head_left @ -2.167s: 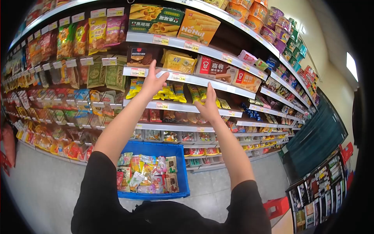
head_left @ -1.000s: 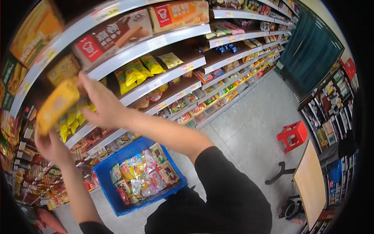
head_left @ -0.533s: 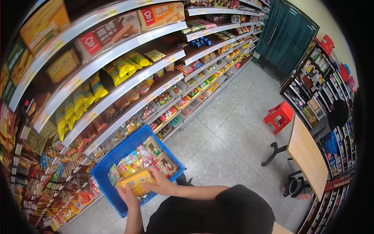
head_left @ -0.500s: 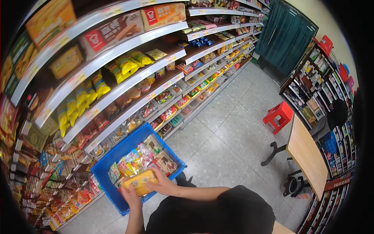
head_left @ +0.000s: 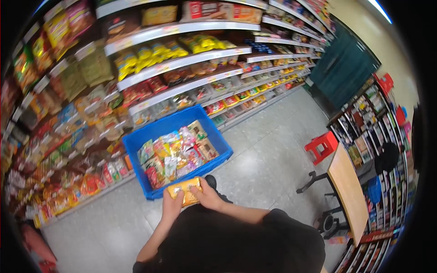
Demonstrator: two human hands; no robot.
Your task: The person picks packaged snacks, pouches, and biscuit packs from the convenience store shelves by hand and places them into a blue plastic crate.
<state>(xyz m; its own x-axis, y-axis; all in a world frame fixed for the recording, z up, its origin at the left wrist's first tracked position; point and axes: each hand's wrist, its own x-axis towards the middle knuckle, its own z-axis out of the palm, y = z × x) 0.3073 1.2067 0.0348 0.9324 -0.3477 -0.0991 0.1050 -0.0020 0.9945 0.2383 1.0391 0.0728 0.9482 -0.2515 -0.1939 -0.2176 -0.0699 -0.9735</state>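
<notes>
Both of my hands hold a yellow snack packet (head_left: 185, 186) close in front of my body. My left hand (head_left: 172, 205) grips its left end and my right hand (head_left: 207, 195) its right end, with fingers closed on the wrapper. Just beyond the packet a blue plastic crate (head_left: 213, 126) stands below the shelves. Inside it lies a jumble of bagged snacks (head_left: 175, 152), in pink, yellow, red and brown wrappers. The packet is at the crate's near edge, on my side of it.
Snack shelves (head_left: 191, 27) run along the left and back, with yellow bags (head_left: 159, 52) on one tier. To the right are a red stool (head_left: 321, 148), a wooden table (head_left: 348, 186) and a person's dark head (head_left: 388, 157) by more shelves. A green curtain (head_left: 343, 66) hangs behind.
The packet and both hands have come from over the crate to its near side, closer to my body. My view has swung left, showing more of the left shelves.
</notes>
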